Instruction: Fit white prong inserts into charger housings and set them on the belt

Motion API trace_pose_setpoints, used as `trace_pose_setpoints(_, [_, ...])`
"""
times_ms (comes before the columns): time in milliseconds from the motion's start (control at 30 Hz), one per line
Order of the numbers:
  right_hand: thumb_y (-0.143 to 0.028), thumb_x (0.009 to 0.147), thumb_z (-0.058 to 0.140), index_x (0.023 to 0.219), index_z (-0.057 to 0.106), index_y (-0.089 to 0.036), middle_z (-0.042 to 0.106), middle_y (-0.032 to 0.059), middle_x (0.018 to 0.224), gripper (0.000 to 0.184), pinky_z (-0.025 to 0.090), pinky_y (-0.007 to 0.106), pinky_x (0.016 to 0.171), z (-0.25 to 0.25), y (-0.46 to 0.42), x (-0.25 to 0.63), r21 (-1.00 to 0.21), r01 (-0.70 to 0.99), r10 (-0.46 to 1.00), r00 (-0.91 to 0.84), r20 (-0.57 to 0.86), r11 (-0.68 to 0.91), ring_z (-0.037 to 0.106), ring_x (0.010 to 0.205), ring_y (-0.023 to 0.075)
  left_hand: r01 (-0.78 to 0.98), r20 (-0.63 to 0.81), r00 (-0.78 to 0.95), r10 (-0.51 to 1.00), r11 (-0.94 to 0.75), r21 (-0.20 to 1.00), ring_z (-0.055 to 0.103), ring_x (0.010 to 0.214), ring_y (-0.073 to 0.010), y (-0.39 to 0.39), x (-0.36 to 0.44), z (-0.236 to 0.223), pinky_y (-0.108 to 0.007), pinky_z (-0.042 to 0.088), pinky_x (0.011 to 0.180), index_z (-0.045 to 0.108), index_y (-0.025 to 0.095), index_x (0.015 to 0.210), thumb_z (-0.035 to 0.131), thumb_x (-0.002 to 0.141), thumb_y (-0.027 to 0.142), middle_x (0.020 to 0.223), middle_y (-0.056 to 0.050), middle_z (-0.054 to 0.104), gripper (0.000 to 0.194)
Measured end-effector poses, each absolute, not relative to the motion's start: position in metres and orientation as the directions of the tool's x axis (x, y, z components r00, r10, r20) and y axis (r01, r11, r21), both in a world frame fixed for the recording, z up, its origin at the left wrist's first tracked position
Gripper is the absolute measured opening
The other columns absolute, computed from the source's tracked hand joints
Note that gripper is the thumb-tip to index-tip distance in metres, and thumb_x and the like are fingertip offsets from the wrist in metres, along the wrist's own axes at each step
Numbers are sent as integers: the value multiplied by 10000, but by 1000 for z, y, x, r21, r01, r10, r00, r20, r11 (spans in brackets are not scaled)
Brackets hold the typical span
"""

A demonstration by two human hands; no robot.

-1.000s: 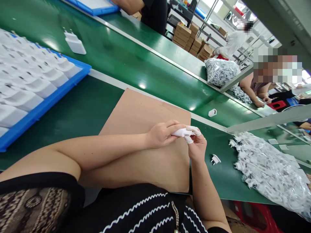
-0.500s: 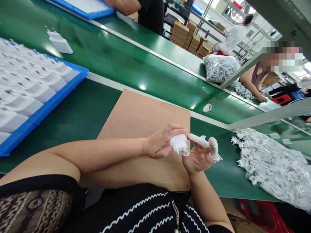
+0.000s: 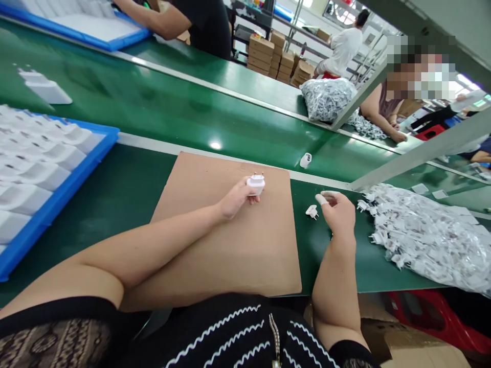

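Left hand (image 3: 235,199) pinching a white charger (image 3: 255,185) above a cardboard sheet (image 3: 230,245).

The charger is sitting at the fingertips of the left hand, thumb on the near side and other fingers curling beneath, its two prongs pointing up and clear of the grip. The right hand (image 3: 340,212), with white covers on some fingertips, is hovering well apart, to the right of the cardboard; its fingers are curling toward the thumb, though whether they are touching or pinching anything one cannot tell. A loose white plug piece (image 3: 312,211) is lying just beside it on the green table (image 3: 148,179). A clear bag of plug pieces (image 3: 429,235) is resting further right, and a blue tray (image 3: 57,207) is holding rows of white pieces at left.
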State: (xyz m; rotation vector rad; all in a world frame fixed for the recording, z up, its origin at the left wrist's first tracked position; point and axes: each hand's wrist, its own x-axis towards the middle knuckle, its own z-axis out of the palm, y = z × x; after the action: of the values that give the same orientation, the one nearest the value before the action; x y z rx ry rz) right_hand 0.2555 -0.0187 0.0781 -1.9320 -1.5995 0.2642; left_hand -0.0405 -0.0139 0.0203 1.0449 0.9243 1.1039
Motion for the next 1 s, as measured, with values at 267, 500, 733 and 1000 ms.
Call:
trace_pose_setpoints(267, [-147, 650, 821, 1135, 689, -243, 782, 25, 1049, 512, 537, 315, 784, 57, -15, 267, -440, 880, 976, 103, -193, -180, 722, 901, 206, -150, -135, 12, 991, 135, 979, 648, 799, -146, -5, -37, 10, -271, 531, 700, 530, 218, 1053, 790, 766, 379, 930, 9, 648, 420])
trace_pose_setpoints(500, [-81, 795, 585, 1290, 670, -174, 704, 134, 1335, 511, 499, 358, 1001, 57, -12, 245, -520, 852, 998, 39, -46, -57, 662, 1202, 275, 215, -35, -68, 997, 49, 975, 633, 939, -209, 48, -50, 19, -357, 504, 916, 663, 174, 1097, 796, 764, 348, 1025, -43, 686, 399])
trace_pose_setpoints(733, [-108, 835, 598, 1285, 598, -179, 732, 102, 1086, 456, 487, 328, 800, 59, -16, 235, -467, 881, 995, 99, 15, -81, 657, 999, 262, 577, 167, -312, 935, 47, 815, 638, 1075, -270, 142, -89, 17, -386, 487, 1039, 673, 175, 1036, 731, 769, 277, 1141, -101, 672, 291])
trace_pose_setpoints(1000, [-78, 889, 584, 1151, 752, -208, 645, 133, 1184, 338, 452, 308, 709, 55, -19, 227, -299, 953, 999, 38, -39, -48, 622, 1031, 257, 611, 237, -592, 770, 238, 755, 188, 1550, -469, 130, -70, 22, -627, 194, 1256, 310, 88, 1512, 785, 759, 416, 1610, -291, 276, 949])
